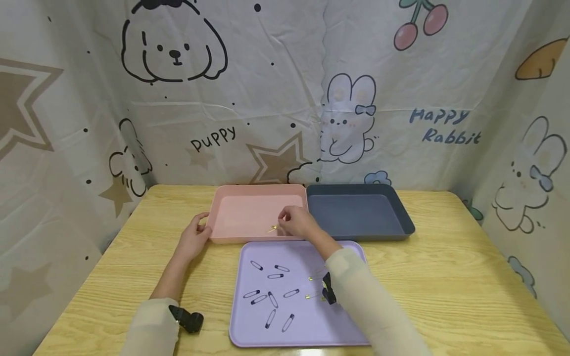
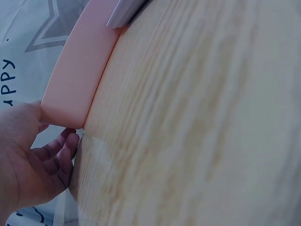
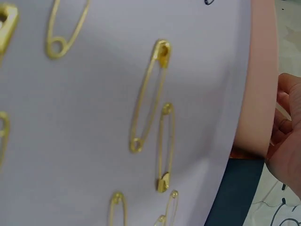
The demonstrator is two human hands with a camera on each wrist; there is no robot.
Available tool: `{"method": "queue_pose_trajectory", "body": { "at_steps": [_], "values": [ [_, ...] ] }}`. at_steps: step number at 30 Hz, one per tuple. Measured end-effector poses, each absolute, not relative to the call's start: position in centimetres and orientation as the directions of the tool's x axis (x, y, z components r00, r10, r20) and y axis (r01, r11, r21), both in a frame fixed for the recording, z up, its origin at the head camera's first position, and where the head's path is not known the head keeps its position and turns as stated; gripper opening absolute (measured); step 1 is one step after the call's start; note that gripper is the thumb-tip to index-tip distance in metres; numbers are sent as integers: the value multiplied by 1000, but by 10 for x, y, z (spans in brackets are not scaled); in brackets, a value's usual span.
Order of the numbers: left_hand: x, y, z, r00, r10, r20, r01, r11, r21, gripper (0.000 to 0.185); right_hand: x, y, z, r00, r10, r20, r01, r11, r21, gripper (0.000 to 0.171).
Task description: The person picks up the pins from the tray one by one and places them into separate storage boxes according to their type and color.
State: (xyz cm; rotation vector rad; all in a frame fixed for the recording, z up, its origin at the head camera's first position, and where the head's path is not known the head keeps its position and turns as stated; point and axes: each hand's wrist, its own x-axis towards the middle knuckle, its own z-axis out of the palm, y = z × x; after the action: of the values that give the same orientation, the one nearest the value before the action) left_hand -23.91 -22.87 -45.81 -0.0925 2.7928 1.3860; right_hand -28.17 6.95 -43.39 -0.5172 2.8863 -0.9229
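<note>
My left hand (image 1: 196, 237) grips the left end of the pink tray (image 1: 242, 207), and the left wrist view shows its fingers curled by the tray's corner. Over the right part of that tray is my right hand (image 1: 296, 222), fingers bent and tips close together. A gold safety pin (image 1: 272, 228) shows right at those fingertips; I cannot tell whether they pinch it. The purple tray (image 1: 237, 316) lies nearer, with several black-headed safety pins (image 1: 291, 293) on its left and middle. Gold safety pins (image 3: 150, 94) lie on its right, partly hidden by my right forearm in the head view.
A dark blue-grey tray (image 1: 356, 212) stands against the pink tray's right side. All the trays sit on a wooden table (image 1: 445, 277). A printed curtain (image 1: 267, 99) hangs behind the table and along both sides.
</note>
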Motion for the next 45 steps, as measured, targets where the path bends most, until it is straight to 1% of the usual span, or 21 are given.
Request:
{"method": "queue_pose_trajectory", "body": {
  "at_steps": [4,7,11,14,20,27,34,45],
  "values": [
    [-240,-230,-458,-998,-43,-46,-63,601,797,50,-281,72,-427,-940,-337,53,-294,724,-624,13],
    [-240,-230,-457,-998,-41,-43,-59,608,792,50,-279,74,-422,-932,-349,94,-323,687,-652,12],
    [-239,-229,-456,-998,-38,-45,-59,610,790,50,-277,78,-420,-912,-382,150,-381,655,-653,12],
    [-239,-229,-456,-998,-36,-48,-60,608,792,50,-275,82,-420,-904,-395,162,-402,659,-636,12],
    [-239,-226,-456,-999,-27,-45,-53,603,796,50,-271,92,-419,-906,-393,155,-400,681,-613,12],
    [-239,-228,-458,-999,-28,-46,-54,611,790,50,-265,107,-413,-891,-432,137,-415,659,-627,13],
    [-239,-229,-457,-999,-26,-45,-52,618,785,51,-256,120,-409,-892,-440,104,-397,653,-645,12],
    [-239,-229,-458,-998,-27,-55,-60,608,792,51,-240,142,-412,-879,-463,115,-423,643,-639,6]
  ]
}}
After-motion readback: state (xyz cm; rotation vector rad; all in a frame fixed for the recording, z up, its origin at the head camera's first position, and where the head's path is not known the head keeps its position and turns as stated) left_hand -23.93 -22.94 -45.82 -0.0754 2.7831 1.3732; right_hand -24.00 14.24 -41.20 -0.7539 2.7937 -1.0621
